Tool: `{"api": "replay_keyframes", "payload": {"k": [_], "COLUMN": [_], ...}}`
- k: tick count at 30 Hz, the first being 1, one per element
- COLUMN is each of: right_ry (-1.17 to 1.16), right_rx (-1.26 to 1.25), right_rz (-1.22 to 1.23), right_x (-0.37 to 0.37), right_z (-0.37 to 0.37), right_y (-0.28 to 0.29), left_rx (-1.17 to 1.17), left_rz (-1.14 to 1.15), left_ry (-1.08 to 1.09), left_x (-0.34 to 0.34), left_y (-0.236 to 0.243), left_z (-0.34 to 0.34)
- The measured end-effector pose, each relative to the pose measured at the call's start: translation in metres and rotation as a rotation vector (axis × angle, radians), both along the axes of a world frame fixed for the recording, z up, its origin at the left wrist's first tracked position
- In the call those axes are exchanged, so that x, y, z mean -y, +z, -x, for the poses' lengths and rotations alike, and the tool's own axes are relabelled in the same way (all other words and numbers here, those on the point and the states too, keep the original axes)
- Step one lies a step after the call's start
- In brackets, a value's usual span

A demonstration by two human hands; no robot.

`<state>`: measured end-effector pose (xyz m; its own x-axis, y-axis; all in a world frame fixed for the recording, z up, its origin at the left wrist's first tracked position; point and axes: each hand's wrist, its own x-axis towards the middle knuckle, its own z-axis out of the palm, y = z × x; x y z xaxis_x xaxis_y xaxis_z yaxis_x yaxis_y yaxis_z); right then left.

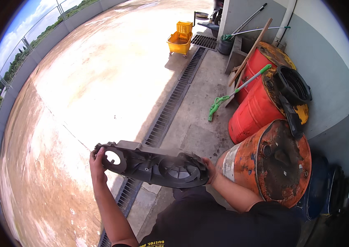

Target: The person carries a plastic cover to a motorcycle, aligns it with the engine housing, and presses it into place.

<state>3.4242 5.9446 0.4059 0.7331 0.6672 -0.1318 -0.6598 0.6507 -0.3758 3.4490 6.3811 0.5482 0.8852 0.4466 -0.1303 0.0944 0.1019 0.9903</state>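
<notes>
1 long black part [141, 168] ran from 9 to 3 o'clock, held by the left hand [98, 165] at 9 and the right hand [211, 171] at 3

A drain grating [171, 108] is set into the concrete floor [197, 142], running from near left toward the far side. On the floor stand a yellow wheeled bucket [179, 46], far off, and, at right, a red drum [252, 113] and a nearer, rust-stained orange drum [265, 164].
</notes>
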Motion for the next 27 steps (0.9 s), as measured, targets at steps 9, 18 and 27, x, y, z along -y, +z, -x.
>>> {"api": "replay_keyframes", "payload": {"k": [9,18,27], "right_ry": [0.285,-0.138,-0.399], "right_rx": [0.132,0.117,0.131], "right_rz": [-0.225,-0.017,0.056], "right_x": [-0.107,-0.174,-0.129], "right_z": [-0.386,-0.740,-1.112], "right_y": [0.105,0.115,0.140], "left_rx": [0.202,0.399,0.630], "left_rz": [-0.163,-0.339,-0.506], "left_ry": [-0.154,-0.500,-0.581], "left_x": [-0.075,-0.079,0.006], "left_y": [0.185,0.223,0.293], "left_z": [-0.402,-0.836,-1.240]}}
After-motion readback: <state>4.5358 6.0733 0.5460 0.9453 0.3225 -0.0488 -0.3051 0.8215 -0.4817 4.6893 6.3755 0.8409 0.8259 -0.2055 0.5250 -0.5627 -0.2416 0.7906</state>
